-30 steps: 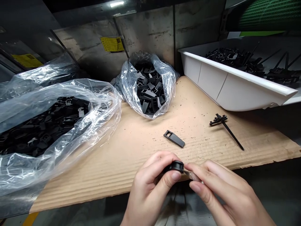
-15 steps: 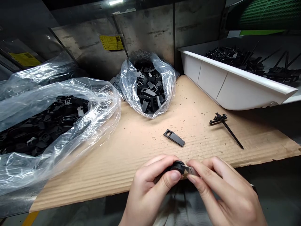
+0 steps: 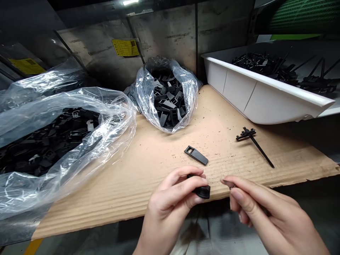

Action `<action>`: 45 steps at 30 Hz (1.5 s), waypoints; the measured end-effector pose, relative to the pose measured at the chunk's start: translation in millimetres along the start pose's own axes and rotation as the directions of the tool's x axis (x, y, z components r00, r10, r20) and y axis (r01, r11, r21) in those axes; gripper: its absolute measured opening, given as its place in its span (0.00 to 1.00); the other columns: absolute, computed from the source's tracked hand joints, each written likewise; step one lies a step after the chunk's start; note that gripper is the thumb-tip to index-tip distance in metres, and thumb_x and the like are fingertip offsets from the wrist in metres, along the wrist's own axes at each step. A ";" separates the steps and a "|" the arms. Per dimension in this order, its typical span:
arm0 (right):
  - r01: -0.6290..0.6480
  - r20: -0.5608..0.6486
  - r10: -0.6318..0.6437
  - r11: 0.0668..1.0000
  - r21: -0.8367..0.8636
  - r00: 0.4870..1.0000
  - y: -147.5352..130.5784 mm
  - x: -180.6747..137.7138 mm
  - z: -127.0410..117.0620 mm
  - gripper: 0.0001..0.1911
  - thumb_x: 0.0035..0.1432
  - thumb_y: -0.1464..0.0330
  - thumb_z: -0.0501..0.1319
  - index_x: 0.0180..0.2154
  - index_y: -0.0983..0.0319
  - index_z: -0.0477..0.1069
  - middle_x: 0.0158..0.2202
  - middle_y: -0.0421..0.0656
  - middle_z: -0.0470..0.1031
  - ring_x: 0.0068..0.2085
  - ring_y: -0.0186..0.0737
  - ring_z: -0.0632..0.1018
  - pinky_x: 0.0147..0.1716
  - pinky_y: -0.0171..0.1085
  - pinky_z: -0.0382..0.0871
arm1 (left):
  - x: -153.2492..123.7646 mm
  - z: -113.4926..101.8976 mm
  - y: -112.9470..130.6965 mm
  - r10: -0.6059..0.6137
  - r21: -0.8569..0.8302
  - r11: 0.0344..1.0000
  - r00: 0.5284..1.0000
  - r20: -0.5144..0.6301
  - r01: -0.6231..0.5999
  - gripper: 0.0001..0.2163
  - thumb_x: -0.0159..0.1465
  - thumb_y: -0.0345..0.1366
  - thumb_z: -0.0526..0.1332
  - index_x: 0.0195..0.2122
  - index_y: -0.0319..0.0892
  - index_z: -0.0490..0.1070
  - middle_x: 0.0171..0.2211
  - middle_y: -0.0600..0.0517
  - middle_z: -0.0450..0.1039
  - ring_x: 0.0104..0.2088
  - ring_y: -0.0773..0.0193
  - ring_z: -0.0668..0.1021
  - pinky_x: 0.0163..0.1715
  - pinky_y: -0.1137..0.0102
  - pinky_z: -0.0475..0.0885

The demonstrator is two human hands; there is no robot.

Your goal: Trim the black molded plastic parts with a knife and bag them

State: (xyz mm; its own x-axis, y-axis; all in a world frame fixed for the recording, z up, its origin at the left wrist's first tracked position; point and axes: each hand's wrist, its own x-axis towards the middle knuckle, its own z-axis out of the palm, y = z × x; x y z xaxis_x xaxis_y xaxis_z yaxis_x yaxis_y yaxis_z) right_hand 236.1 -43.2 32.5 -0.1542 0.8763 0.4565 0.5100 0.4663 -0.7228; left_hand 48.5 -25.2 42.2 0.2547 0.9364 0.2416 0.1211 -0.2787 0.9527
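Note:
My left hand [image 3: 172, 198] is closed around a black plastic part [image 3: 202, 192] with a rounded end, partly hidden by the fingers. Between thumb and forefinger, my right hand [image 3: 262, 209] pinches a small metal blade [image 3: 228, 183], its tip pointing left. A gap separates the blade from the black part. Just beyond my left hand, a flat black plastic tab [image 3: 196, 155] with a square hole lies on the cardboard [image 3: 159, 152]. Farther right rests a black sprue piece [image 3: 255, 141] with a long thin stem.
A clear bag [image 3: 117, 136] of black parts spreads across the left side. Another clear bag [image 3: 190, 102] of black tabs stands at the back middle. The white bin [image 3: 239, 90] at right holds black sprues. Dark crumbs are scattered on the cardboard, whose front edge lies near my hands.
My right hand has pulled the blade away from the black part, to the right. My left hand has turned the part, and its fingers now cover more of it.

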 end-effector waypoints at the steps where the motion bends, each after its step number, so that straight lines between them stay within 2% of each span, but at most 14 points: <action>1: -0.023 0.019 0.023 1.000 0.008 1.000 -1.0 0.9 0.3 0.10 0.62 0.75 0.53 0.41 0.58 0.69 0.23 0.33 0.71 0.20 0.26 0.73 0.24 0.21 0.70 | -1.1 0.5 -1.1 0.018 0.033 0.999 1.000 -0.005 -0.018 0.11 0.63 0.28 0.60 0.41 0.52 0.77 0.45 0.55 0.73 0.46 0.63 0.75 0.45 0.76 0.69; 5: -0.102 0.127 0.099 0.995 0.011 0.987 -5.0 5.4 4.2 0.09 0.62 0.72 0.52 0.32 0.58 0.68 0.23 0.35 0.71 0.24 0.29 0.75 0.25 0.24 0.70 | -6.4 1.8 -4.7 0.095 0.159 0.983 0.995 -0.023 -0.090 0.14 0.62 0.23 0.58 0.41 0.51 0.76 0.46 0.56 0.73 0.46 0.67 0.75 0.46 0.79 0.68; 12: -0.082 0.184 0.075 0.996 0.028 0.980 -4.9 -0.6 3.2 0.10 0.61 0.75 0.52 0.31 0.58 0.68 0.26 0.34 0.73 0.26 0.30 0.75 0.31 0.27 0.71 | -3.6 0.1 -9.4 0.196 0.228 0.954 0.980 0.019 -0.196 0.17 0.61 0.20 0.57 0.43 0.48 0.75 0.48 0.56 0.73 0.47 0.69 0.75 0.49 0.82 0.66; 16: -0.059 0.217 0.060 0.998 -0.013 0.974 -7.2 7.5 -2.0 0.13 0.61 0.74 0.51 0.26 0.58 0.67 0.23 0.34 0.71 0.23 0.31 0.74 0.27 0.28 0.70 | -4.2 -0.6 -9.0 0.217 0.231 0.947 0.975 0.047 -0.222 0.16 0.61 0.20 0.58 0.43 0.46 0.75 0.47 0.55 0.73 0.47 0.68 0.76 0.48 0.82 0.67; 21: -0.143 0.416 0.096 0.986 0.083 0.904 -6.1 26.1 -12.4 0.16 0.62 0.70 0.51 0.24 0.59 0.70 0.19 0.34 0.70 0.21 0.31 0.73 0.20 0.26 0.66 | -1.6 -1.5 -3.4 0.193 0.200 0.959 0.979 0.064 -0.202 0.14 0.61 0.21 0.59 0.40 0.46 0.77 0.44 0.53 0.76 0.43 0.66 0.78 0.44 0.80 0.70; 25: -0.225 0.448 0.118 0.955 0.192 0.886 -2.9 22.7 -13.5 0.16 0.62 0.64 0.52 0.28 0.59 0.75 0.17 0.35 0.69 0.18 0.30 0.72 0.17 0.25 0.66 | 1.2 -1.3 0.1 0.146 0.172 0.973 0.987 0.063 -0.155 0.14 0.60 0.21 0.60 0.39 0.47 0.78 0.43 0.53 0.77 0.41 0.64 0.79 0.42 0.78 0.72; 29: -0.240 0.487 0.092 0.938 0.250 0.868 -2.9 12.2 -13.0 0.17 0.61 0.59 0.55 0.25 0.57 0.76 0.16 0.36 0.71 0.19 0.32 0.74 0.17 0.25 0.67 | 1.4 -0.7 0.0 0.102 0.188 0.976 0.994 0.033 -0.107 0.16 0.59 0.19 0.60 0.38 0.48 0.77 0.43 0.54 0.76 0.42 0.66 0.78 0.42 0.81 0.70; 31: -0.269 0.468 0.107 0.917 0.294 0.877 -2.7 10.2 -13.7 0.12 0.59 0.61 0.57 0.29 0.56 0.77 0.19 0.36 0.74 0.19 0.31 0.75 0.16 0.24 0.67 | 1.0 -0.3 -0.6 0.094 0.179 0.979 0.995 0.036 -0.099 0.16 0.59 0.19 0.60 0.39 0.49 0.77 0.43 0.56 0.76 0.43 0.66 0.78 0.44 0.81 0.69; 33: -0.318 0.387 0.173 0.882 0.349 0.906 -2.1 10.0 -12.7 0.06 0.56 0.65 0.61 0.34 0.54 0.77 0.24 0.35 0.78 0.20 0.29 0.76 0.16 0.23 0.68 | 1.0 0.2 -1.4 0.082 0.159 0.983 0.996 0.042 -0.088 0.17 0.59 0.20 0.61 0.41 0.51 0.76 0.43 0.57 0.76 0.44 0.67 0.77 0.45 0.81 0.69; 36: -0.300 0.108 0.280 0.877 0.374 0.954 -3.4 11.0 -4.4 0.08 0.52 0.70 0.63 0.36 0.54 0.76 0.24 0.33 0.78 0.21 0.29 0.76 0.19 0.22 0.70 | 1.9 1.1 -2.1 0.057 0.138 0.989 0.998 0.028 -0.061 0.18 0.59 0.21 0.62 0.43 0.53 0.76 0.42 0.59 0.77 0.44 0.67 0.77 0.45 0.81 0.69; 38: -0.227 -0.029 0.254 0.904 0.363 0.967 -6.5 12.4 3.9 0.09 0.51 0.73 0.63 0.36 0.55 0.77 0.26 0.33 0.79 0.23 0.28 0.78 0.23 0.21 0.72 | 2.8 1.1 -1.3 0.039 0.137 0.990 0.999 -0.010 -0.037 0.18 0.58 0.22 0.63 0.43 0.53 0.76 0.41 0.58 0.78 0.43 0.66 0.78 0.43 0.79 0.70; 40: -0.143 -0.045 0.166 0.937 0.320 0.985 -10.1 15.0 10.6 0.10 0.51 0.75 0.63 0.34 0.56 0.77 0.31 0.33 0.81 0.28 0.29 0.80 0.29 0.21 0.73 | 3.7 0.3 0.3 0.029 0.137 0.990 0.999 -0.039 -0.023 0.15 0.58 0.23 0.64 0.42 0.51 0.77 0.40 0.56 0.79 0.41 0.63 0.79 0.42 0.76 0.72; 42: -0.118 -0.059 0.138 0.958 0.263 0.989 -12.8 18.7 13.8 0.08 0.52 0.75 0.62 0.31 0.57 0.77 0.30 0.35 0.81 0.30 0.32 0.81 0.30 0.23 0.73 | 4.3 -0.7 2.0 0.026 0.135 0.991 0.999 -0.039 -0.021 0.12 0.58 0.26 0.65 0.40 0.49 0.78 0.38 0.54 0.80 0.40 0.61 0.80 0.40 0.74 0.74; 45: -0.211 -0.141 0.250 0.947 0.243 0.958 -14.0 24.4 12.2 0.06 0.54 0.69 0.62 0.26 0.58 0.76 0.23 0.36 0.79 0.23 0.33 0.78 0.23 0.26 0.72 | 3.9 0.7 3.8 -0.005 0.123 0.992 0.999 -0.038 0.010 0.09 0.58 0.28 0.65 0.38 0.48 0.78 0.37 0.54 0.80 0.38 0.60 0.80 0.38 0.74 0.74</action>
State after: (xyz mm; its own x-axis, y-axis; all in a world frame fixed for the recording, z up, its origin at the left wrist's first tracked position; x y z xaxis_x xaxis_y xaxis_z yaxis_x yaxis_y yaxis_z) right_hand 214.9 -26.8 47.5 0.0988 0.9387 0.3301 0.3093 0.2863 -0.9068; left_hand 50.6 -22.8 46.6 0.2176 0.9453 0.2432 0.2411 -0.2935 0.9251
